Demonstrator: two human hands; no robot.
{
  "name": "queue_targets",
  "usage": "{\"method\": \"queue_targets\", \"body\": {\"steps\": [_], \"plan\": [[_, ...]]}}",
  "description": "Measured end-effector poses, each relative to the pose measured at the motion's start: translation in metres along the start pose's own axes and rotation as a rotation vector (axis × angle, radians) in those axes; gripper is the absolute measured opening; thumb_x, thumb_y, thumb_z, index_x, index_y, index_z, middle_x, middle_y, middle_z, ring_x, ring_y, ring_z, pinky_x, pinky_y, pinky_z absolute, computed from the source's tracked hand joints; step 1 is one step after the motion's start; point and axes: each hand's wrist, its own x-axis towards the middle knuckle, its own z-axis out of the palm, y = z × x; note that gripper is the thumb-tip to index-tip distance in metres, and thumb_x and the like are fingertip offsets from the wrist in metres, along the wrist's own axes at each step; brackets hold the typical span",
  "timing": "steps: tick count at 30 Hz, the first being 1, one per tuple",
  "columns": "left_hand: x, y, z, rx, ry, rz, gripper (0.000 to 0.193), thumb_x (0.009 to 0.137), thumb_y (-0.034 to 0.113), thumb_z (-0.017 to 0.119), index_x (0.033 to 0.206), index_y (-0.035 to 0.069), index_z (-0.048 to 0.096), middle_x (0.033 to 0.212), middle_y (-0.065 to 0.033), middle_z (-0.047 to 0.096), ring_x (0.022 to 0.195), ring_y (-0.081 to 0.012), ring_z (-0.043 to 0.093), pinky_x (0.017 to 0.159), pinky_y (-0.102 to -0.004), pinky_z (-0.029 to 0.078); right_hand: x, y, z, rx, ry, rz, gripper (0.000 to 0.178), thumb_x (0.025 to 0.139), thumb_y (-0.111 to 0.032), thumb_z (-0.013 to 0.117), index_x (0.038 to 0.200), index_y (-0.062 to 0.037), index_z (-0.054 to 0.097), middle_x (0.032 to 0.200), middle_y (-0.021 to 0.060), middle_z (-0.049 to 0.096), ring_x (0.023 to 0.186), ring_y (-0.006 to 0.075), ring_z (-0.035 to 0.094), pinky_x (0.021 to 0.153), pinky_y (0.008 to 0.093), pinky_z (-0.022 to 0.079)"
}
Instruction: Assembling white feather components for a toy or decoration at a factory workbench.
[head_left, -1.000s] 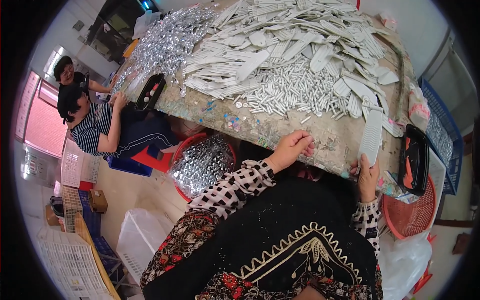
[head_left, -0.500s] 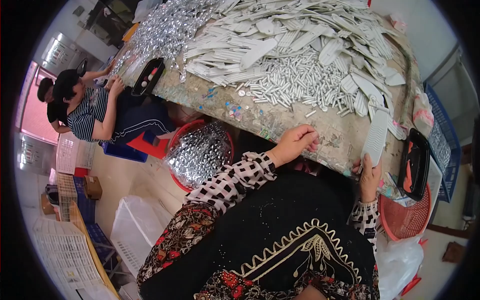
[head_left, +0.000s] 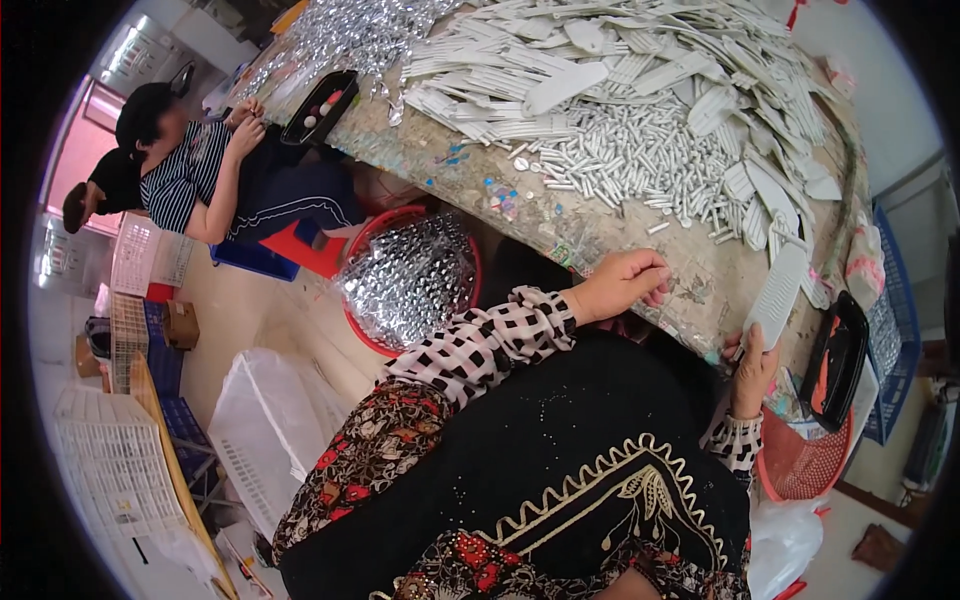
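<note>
My right hand pinches the lower end of a flat white plastic paddle with a ribbed face, held at the right part of the table's front edge. My left hand hovers by the front edge with its fingers curled in; anything inside them is hidden. Beyond it lies a heap of small silvery-white cylinders. A big pile of similar long white plastic pieces covers the back of the worktable.
Silver foil-like pieces are heaped at the far left, near a black tray and a seated co-worker. A red tub of shiny silver pieces stands below the table. On the right are another black tray and a red basket.
The whole view has shifted, so the table and both hands appear farther right. My right hand keeps hold of the white paddle; my left hand stays curled at the edge.
</note>
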Motion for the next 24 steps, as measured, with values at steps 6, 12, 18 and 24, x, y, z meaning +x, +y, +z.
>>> {"method": "queue_targets", "body": {"steps": [6, 12, 18, 24], "plan": [[0.000, -0.001, -0.014, 0.007, -0.039, 0.012, 0.020, 0.098, 0.016, 0.050, 0.099, -0.003, 0.057, 0.086, -0.0074, 0.063, 0.075, -0.0130, 0.063, 0.070, -0.0272, 0.054, 0.003, 0.004, 0.014, 0.008, 0.016, 0.016, 0.029, 0.097, -0.034, 0.053, 0.100, -0.0048, 0.053, 0.071, 0.0057, 0.059, 0.053, 0.0101, 0.053, 0.050, 0.0223, 0.042], [0.001, -0.006, -0.022, 0.000, -0.038, 0.045, 0.019, 0.097, 0.017, 0.053, 0.095, -0.001, 0.058, 0.079, -0.0047, 0.062, 0.069, -0.0109, 0.061, 0.065, -0.0246, 0.053, 0.006, 0.007, 0.024, -0.013, 0.025, 0.023, 0.029, 0.096, -0.034, 0.054, 0.099, -0.0055, 0.053, 0.071, 0.0049, 0.060, 0.052, 0.0096, 0.053, 0.048, 0.0216, 0.041], [-0.004, -0.006, -0.029, 0.012, -0.046, 0.057, 0.019, 0.097, 0.018, 0.053, 0.095, 0.000, 0.058, 0.078, -0.0042, 0.062, 0.069, -0.0107, 0.062, 0.064, -0.0246, 0.052, 0.000, 0.009, 0.030, -0.020, 0.036, 0.048, 0.028, 0.096, -0.033, 0.054, 0.100, -0.0052, 0.053, 0.071, 0.0049, 0.060, 0.053, 0.0099, 0.053, 0.049, 0.0219, 0.041], [-0.003, -0.006, -0.027, -0.006, -0.059, 0.052, 0.019, 0.097, 0.018, 0.053, 0.094, 0.000, 0.058, 0.078, -0.0039, 0.062, 0.069, -0.0102, 0.062, 0.064, -0.0246, 0.052, 0.001, 0.009, 0.028, -0.030, 0.046, 0.034, 0.028, 0.096, -0.033, 0.053, 0.099, -0.0043, 0.053, 0.071, 0.0062, 0.060, 0.053, 0.0108, 0.054, 0.050, 0.0226, 0.042]]}}
